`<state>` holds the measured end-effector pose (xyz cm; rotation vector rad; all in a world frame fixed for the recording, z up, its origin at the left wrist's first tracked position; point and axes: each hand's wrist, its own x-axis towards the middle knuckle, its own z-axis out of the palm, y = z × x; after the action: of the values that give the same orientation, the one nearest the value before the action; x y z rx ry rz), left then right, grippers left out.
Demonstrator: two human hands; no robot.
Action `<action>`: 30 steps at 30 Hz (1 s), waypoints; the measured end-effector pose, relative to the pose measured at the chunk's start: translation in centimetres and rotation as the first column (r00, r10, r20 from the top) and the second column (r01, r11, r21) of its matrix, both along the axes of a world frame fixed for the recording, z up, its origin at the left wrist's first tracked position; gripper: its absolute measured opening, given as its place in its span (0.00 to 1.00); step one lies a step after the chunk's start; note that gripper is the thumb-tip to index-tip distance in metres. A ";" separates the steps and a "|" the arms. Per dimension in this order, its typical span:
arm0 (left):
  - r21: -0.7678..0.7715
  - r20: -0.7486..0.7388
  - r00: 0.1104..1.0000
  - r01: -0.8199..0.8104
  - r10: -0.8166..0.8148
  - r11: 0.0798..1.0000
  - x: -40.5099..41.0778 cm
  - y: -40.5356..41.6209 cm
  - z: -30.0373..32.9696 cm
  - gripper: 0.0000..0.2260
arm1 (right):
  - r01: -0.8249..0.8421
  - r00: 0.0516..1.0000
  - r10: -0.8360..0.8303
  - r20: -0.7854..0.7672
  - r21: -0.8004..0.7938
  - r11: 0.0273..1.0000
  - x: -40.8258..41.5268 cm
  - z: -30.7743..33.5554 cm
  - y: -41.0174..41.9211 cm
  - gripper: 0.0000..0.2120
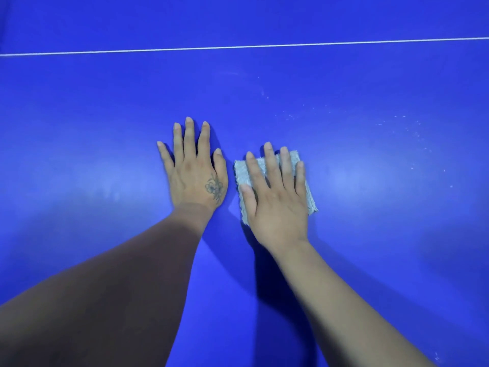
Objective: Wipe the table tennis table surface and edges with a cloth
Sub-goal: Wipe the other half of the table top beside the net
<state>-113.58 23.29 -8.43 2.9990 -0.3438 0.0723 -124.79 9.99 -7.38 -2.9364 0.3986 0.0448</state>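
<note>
The blue table tennis table fills the whole view. A folded grey cloth lies flat on it just right of centre. My right hand presses down on the cloth with straight, spread fingers and covers most of it. My left hand lies flat on the bare table right beside the cloth, fingers straight, a small tattoo on its back. Both forearms reach in from the bottom of the frame.
A thin white line crosses the table from left to right far beyond the hands. Pale specks and faint smears dot the surface to the right of the cloth. No table edge is in view.
</note>
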 end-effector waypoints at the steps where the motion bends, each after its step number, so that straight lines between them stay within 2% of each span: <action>1: -0.003 0.000 1.000 -0.003 0.003 1.000 0.0 0.0 0.0 0.28 | -0.028 1.000 0.028 0.000 0.003 1.000 -0.8 0.1 -0.4 0.27; 4: 0.003 0.001 1.000 -0.004 0.004 1.000 0.0 0.0 -0.2 0.28 | -0.030 1.000 0.030 0.005 0.015 0.999 -2.3 0.2 -2.1 0.27; 7: -0.001 -0.009 1.000 -0.009 0.009 1.000 0.0 0.0 -0.2 0.28 | 0.046 0.999 -0.046 0.002 -0.003 0.999 -1.8 0.2 -4.0 0.28; 11: -0.011 -0.029 0.999 -0.014 0.014 1.000 0.1 0.1 -0.2 0.28 | 0.188 0.982 -0.188 0.013 -0.016 0.982 2.8 -0.3 -6.1 0.28; 14: -0.016 -0.029 0.999 -0.018 0.017 1.000 0.0 0.0 -0.2 0.28 | 0.227 0.974 -0.227 0.030 -0.002 0.974 7.1 -0.7 -6.6 0.30; 20: -0.033 -0.022 1.000 -0.017 0.016 0.999 0.0 0.0 -0.1 0.28 | 0.126 0.992 -0.126 0.032 -0.001 0.992 12.2 -0.6 -4.7 0.30; 26: -0.037 -0.022 1.000 -0.016 0.016 0.999 0.0 0.0 -0.3 0.27 | -0.101 0.994 0.101 0.038 0.007 0.995 8.0 -0.2 -2.0 0.28; 30: -0.035 -0.017 1.000 -0.020 0.019 0.999 0.1 0.0 -0.3 0.27 | -0.045 0.999 0.045 0.028 -0.001 0.999 5.5 -0.3 -3.5 0.28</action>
<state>-113.53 23.30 -8.76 2.9667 -0.3085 0.0542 -119.34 6.45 -7.67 -2.9424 0.3279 0.0101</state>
